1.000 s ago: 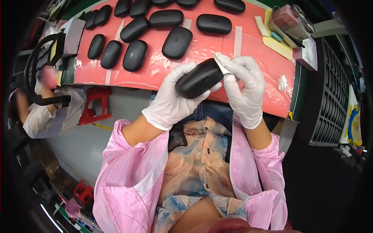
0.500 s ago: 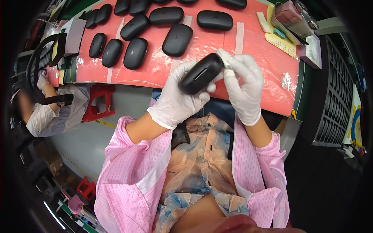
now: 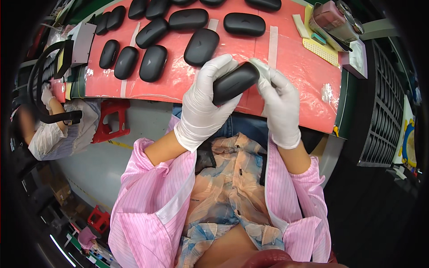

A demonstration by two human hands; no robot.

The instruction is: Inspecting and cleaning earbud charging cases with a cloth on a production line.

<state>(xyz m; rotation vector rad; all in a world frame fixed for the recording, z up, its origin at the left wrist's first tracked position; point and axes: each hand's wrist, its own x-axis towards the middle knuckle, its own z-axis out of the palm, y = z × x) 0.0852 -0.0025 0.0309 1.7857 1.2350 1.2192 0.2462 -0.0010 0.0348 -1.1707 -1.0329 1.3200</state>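
My left hand (image 3: pixel 199 105), in a white glove, is closed around a smooth black rounded case (image 3: pixel 235 83) above the near edge of the table. The case is tilted, its right end higher. My right hand (image 3: pixel 283 109), gloved too, pinches a white cloth (image 3: pixel 260 68) against that right end. Part of the cloth is hidden by the fingers. Beyond my hands several similar black cases lie on the pink table covering (image 3: pixel 178 82); the nearest case (image 3: pixel 201 47) is just past my left fingertips.
At the back right stand clear containers (image 3: pixel 330 20), a yellow perforated sheet (image 3: pixel 321 51) and a tissue box (image 3: pixel 357 60). A black slotted rack (image 3: pixel 382 107) is farther right. To the left are a black curved hose (image 3: pixel 42 100), a red stool (image 3: pixel 111 120) and another person (image 3: pixel 62 134).
My left hand has turned the case, so the slot on its face no longer shows. Its fingers now reach over the top. The right hand stays at the case's right end with the cloth.
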